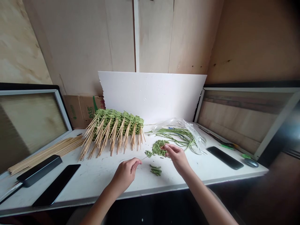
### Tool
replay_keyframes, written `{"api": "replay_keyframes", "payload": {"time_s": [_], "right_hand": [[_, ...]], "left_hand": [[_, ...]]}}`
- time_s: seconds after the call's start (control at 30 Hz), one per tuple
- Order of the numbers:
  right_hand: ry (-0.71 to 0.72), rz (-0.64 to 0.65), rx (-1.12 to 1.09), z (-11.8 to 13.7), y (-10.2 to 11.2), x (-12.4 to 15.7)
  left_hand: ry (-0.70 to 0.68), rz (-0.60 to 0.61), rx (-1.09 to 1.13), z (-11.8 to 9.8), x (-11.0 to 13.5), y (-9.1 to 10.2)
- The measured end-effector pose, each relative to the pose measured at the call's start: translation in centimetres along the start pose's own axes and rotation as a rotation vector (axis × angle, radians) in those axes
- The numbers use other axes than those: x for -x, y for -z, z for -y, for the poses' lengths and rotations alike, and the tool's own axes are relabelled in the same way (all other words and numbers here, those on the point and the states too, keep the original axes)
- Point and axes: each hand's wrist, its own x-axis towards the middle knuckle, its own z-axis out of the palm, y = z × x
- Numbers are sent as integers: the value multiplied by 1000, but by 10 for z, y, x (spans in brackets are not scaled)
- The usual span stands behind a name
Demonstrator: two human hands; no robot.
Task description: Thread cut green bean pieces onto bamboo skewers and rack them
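Near the front edge of the white bench (98, 175), at its middle: left hand (126, 173), grip closed, thumb and forefinger pinched on the butt of a thin, pale bamboo skewer (143, 158). Points the bare stick to the right, low over the bench top.

Just beyond the tip: right hand (177, 156), fingertips drawn together at the edge of a loose heap of cut beans (157, 147). Touches the heap; grip closed on a piece or not, cannot tell. Short, matte green, stubby cylinders, piled without order, about midway between front and back edges. Smaller cluster (156, 170) of the same pieces nearer the front edge, between the two hands, apart from both.

Toward the back edge, left of middle: finished skewers (114, 129), stacked in layered rows, tight green bands above, bare stick ends fanned toward the front. Well apart from the left hand.

Along the left edge: bundle of unused sticks (47, 151), straw-coloured, lying slantwise. In front of it, a black oblong block (38, 170) and a flat, glossy black phone (56, 184) near the front left corner.

Behind the heap, toward the back right: crumpled clear plastic bag (195, 134) with whole long beans (178, 136), thin curling cords. Second phone (225, 157) near the right edge, then a dark mouse (251, 162) and green-handled scissors (228, 145).

At the back edge, against the plywood wall: white foam board (152, 97), ragged on its left side; brown cardboard box (82, 109) beside it.
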Motion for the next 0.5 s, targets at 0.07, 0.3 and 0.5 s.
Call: {"api": "replay_keyframes", "payload": {"time_s": [0.07,0.3,0.5], "right_hand": [[28,-7,35,-1,1,0],[30,-32,37,-2,-5,3],[8,-64,-10,-10,-12,7]], "left_hand": [[-16,2,-14,1,1,-1],[-57,-28,-58,2,1,-2],[-79,-50,-83,2,2,-4]]}}
